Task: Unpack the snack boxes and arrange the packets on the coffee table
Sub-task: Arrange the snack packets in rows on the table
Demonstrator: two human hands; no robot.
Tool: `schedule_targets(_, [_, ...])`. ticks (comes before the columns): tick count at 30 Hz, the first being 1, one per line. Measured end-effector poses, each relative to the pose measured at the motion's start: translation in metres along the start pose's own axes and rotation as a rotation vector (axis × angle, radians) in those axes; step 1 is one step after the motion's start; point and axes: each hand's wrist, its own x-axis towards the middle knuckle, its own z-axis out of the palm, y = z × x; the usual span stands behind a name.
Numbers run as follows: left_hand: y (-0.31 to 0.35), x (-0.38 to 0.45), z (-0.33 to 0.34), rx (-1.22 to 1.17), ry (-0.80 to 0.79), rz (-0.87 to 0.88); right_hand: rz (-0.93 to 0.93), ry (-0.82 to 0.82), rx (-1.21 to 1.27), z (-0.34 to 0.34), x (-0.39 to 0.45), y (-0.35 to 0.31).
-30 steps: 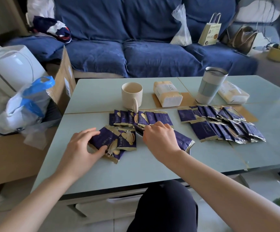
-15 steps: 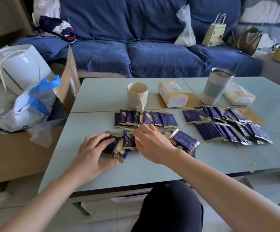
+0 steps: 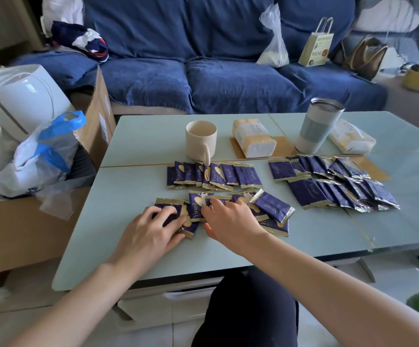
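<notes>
Palm down, the left hand (image 3: 150, 230) presses spread, lightly bent fingers (image 3: 164, 213) on the near pile of purple packets (image 3: 269, 205) on the worktop (image 3: 140, 146), while beside it the right hand (image 3: 231, 219) lies knuckles-up, fingers curled onto middle packets.
</notes>
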Motion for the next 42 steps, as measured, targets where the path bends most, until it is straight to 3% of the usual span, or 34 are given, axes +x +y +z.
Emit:
schedule_targets(5, [0.003,0.004,-0.001,0.083,0.038,0.035,0.119,-0.027,-0.026,0.001,-0.002,0.000])
schedule_targets(10, [0.011,0.007,-0.005,0.062,0.165,-0.055,0.151,-0.037,-0.037,-0.003,-0.007,0.002])
schedule_targets(22, [0.034,0.012,-0.006,-0.013,0.300,-0.267,0.022,0.041,0.096,-0.010,-0.015,-0.001])
schedule_targets(25, [0.040,0.013,0.001,0.073,0.273,-0.206,0.004,0.048,0.157,-0.010,-0.014,-0.001])
schedule_targets(30, [0.043,0.020,0.005,0.110,0.188,-0.177,0.202,0.155,0.313,-0.008,-0.019,0.012])
schedule_targets(37, [0.041,0.020,0.007,0.018,0.059,-0.209,0.229,0.143,0.484,0.000,-0.025,0.022])
schedule_targets(42, [0.038,0.015,0.006,-0.034,-0.005,-0.204,0.118,0.069,0.551,0.005,-0.023,0.016])
